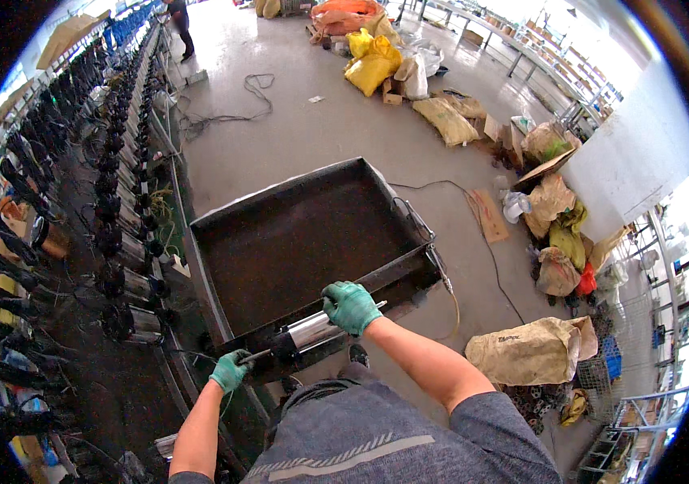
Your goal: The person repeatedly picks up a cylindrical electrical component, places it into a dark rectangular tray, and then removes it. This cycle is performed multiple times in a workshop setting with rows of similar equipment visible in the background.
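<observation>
A shiny silver metal cylinder [311, 331] with a black end lies tilted across the near edge of a large dark metal tray [219, 316], just in front of my body. My right hand [351, 307], in a green glove, is wrapped over the cylinder's right end; a thin rod tip pokes out beyond it. At the black end, my left hand [231, 371], also gloved in green, has its fingers closed round a short dark grey rod [257, 356] that sticks out there. The palm sides of both hands are hidden.
Rows of similar silver and black cylinders [141, 286] with cables stand at left. An air hose [455, 310] hangs at the tray's right corner. Rightward lie a beige sack [526, 352] and several piled bags [558, 234]. A cable crosses the floor; a person [181, 26] stands far off.
</observation>
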Demonstrator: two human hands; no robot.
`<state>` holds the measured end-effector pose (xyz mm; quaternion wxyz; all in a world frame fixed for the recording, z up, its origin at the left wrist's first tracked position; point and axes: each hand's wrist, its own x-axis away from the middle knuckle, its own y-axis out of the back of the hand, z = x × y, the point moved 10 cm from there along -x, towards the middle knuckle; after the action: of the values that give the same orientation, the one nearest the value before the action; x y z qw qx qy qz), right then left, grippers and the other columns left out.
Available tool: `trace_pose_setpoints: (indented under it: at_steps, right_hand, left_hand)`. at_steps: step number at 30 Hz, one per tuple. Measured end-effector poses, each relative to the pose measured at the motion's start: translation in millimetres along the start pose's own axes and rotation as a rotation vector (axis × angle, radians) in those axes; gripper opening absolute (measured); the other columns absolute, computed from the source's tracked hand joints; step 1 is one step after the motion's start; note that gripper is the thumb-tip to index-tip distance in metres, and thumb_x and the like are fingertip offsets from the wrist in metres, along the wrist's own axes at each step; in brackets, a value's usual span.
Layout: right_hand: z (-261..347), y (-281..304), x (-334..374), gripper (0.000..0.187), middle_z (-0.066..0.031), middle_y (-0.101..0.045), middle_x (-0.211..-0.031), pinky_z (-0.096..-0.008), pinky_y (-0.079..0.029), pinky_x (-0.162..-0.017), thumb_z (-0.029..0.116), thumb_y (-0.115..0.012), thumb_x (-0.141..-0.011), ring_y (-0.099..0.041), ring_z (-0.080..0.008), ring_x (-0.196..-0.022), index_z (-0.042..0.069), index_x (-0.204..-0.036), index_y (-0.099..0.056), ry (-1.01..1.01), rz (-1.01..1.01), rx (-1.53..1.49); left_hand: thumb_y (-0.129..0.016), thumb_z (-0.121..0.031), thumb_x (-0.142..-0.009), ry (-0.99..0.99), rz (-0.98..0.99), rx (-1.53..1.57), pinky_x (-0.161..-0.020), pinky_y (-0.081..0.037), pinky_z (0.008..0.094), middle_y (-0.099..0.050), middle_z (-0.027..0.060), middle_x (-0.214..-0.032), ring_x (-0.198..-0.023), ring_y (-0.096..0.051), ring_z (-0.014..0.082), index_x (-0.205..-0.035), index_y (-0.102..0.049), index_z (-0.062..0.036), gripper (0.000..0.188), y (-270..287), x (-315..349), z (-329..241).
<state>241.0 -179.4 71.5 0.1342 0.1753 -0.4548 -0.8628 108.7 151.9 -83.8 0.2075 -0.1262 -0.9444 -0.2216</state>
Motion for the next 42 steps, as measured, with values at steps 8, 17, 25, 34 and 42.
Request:
trace_pose_setpoints:
  at_steps: [8,17,25,34,42]
  right_hand:
    - [-3,-2,1,0.019,-0.0148,-0.070,-0.096,-0.0504,-0.053,-0.082,0.025,-0.062,-0.091,-0.067,-0.0370,-0.092,0.009,-0.097,-0.070,-0.010,-0.004,-0.016]
    - [-56,33,23,0.029,-0.0196,-0.070,-0.108,-0.0465,-0.053,-0.091,0.026,-0.068,-0.092,-0.066,-0.0395,-0.103,0.006,-0.112,-0.070,-0.425,-0.091,-0.760]
    - [-355,100,157,0.037,-0.0190,-0.069,-0.096,-0.0479,-0.054,-0.078,0.024,-0.072,-0.088,-0.066,-0.0390,-0.084,0.002,-0.116,-0.061,-0.893,-0.423,0.232]
    - [-318,58,146,0.020,-0.0020,-0.056,-0.074,-0.0351,-0.039,-0.049,0.035,-0.054,-0.098,-0.049,-0.0157,-0.055,0.016,-0.100,-0.061,-1.276,0.067,-0.888]
    - [-92,39,91,0.017,-0.0016,-0.057,-0.095,-0.0301,-0.050,-0.063,0.011,-0.061,-0.102,-0.054,-0.0112,-0.077,0.011,-0.117,-0.051,-0.568,0.203,-1.241]
  left_hand:
    - [-0.071,-0.004,-0.088,-0.209,-0.410,-0.188,-0.079,-0.056,0.0380,-0.074,0.0166,-0.096,-0.087,-0.073,0.0287,-0.111,-0.069,-0.0069,0.023,9,17,-7]
    - [-0.077,-0.009,-0.089,0.011,-0.503,-0.072,-0.091,-0.053,0.0357,-0.072,0.0132,-0.119,-0.105,-0.068,0.0222,-0.134,-0.060,-0.0087,0.049,17,53,-37]
    - [-0.067,-0.009,-0.099,0.267,-0.579,0.256,-0.098,-0.050,0.0352,-0.065,0.0089,-0.130,-0.114,-0.061,0.0202,-0.137,-0.056,-0.0009,0.041,-16,128,1]
    - [-0.065,-0.015,-0.101,0.055,-0.618,0.173,-0.101,-0.048,0.0339,-0.066,0.0100,-0.128,-0.116,-0.061,0.0208,-0.135,-0.059,-0.0007,0.038,-25,123,-49]
    - [-0.066,-0.014,-0.099,-0.162,-0.610,0.105,-0.102,-0.049,0.0353,-0.067,0.0108,-0.126,-0.114,-0.064,0.0228,-0.134,-0.061,-0.0017,0.037,-16,93,-158]
